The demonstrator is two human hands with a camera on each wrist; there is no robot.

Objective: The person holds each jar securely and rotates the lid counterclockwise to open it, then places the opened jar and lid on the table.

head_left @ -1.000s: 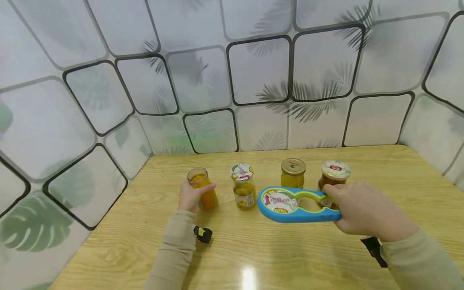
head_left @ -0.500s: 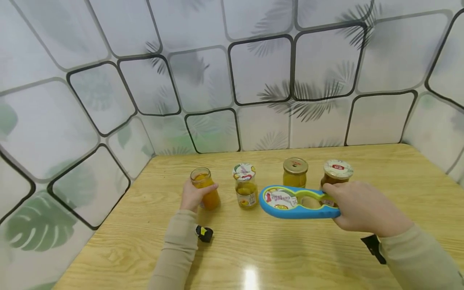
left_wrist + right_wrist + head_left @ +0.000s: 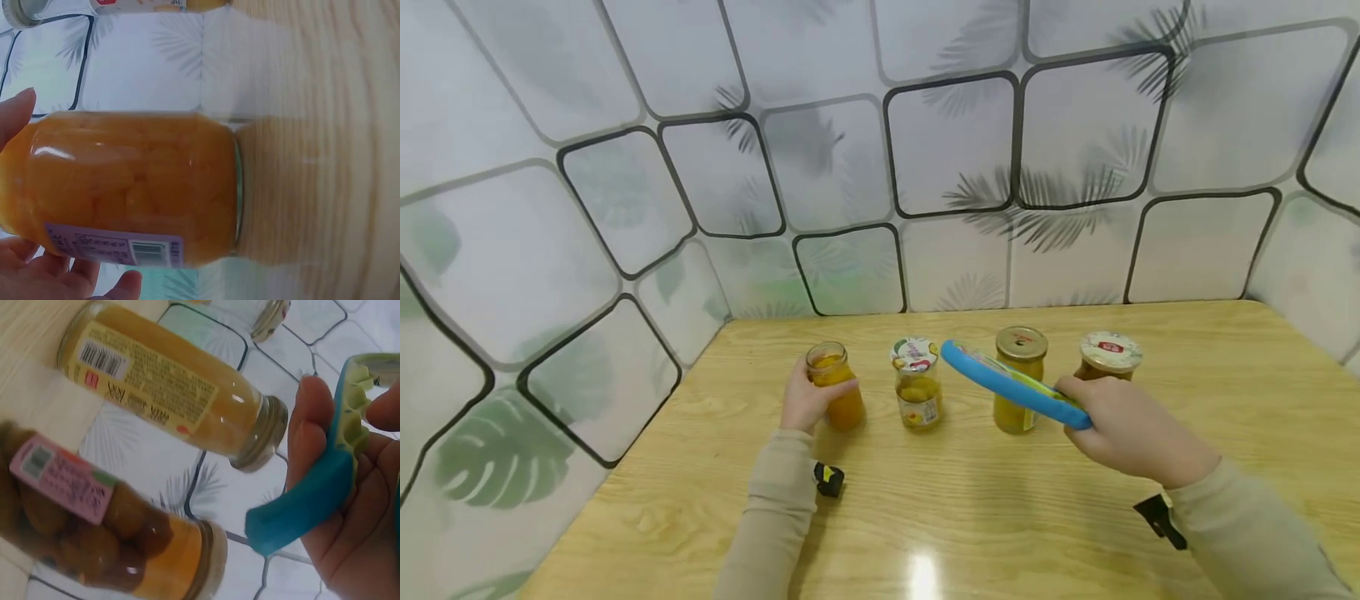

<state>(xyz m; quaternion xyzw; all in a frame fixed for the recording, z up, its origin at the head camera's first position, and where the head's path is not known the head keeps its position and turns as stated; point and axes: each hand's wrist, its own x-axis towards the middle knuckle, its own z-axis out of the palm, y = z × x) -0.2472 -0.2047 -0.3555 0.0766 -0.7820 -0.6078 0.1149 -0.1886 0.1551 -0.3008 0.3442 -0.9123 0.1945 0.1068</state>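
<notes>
My left hand (image 3: pixel 805 402) grips an uncovered glass jar of orange fruit (image 3: pixel 847 408), which stands upright on the table. Thumb and fingers lie on opposite sides of that jar in the left wrist view. A blue and green jar opener (image 3: pixel 1011 387) is in my right hand (image 3: pixel 1138 433), held above the table by its handle end. It is tilted, so mostly its blue edge shows in the head view. Part of its toothed green inner side (image 3: pixel 356 425) appears in the right wrist view. Behind it stands a gold-lidded jar of yellow contents (image 3: pixel 1018 414).
A jar with a patterned lid (image 3: pixel 917 400) stands between the orange jar and the opener. Right of the gold-lidded jar is a jar of dark round fruit (image 3: pixel 87 544), partly behind my right hand. A patterned wall covering (image 3: pixel 947 150) borders the wooden table (image 3: pixel 700 500).
My right hand has turned the opener from showing its face, with a patterned lid inside its loop, to nearly edge-on, its far end raised. The left hand keeps its hold on the orange jar.
</notes>
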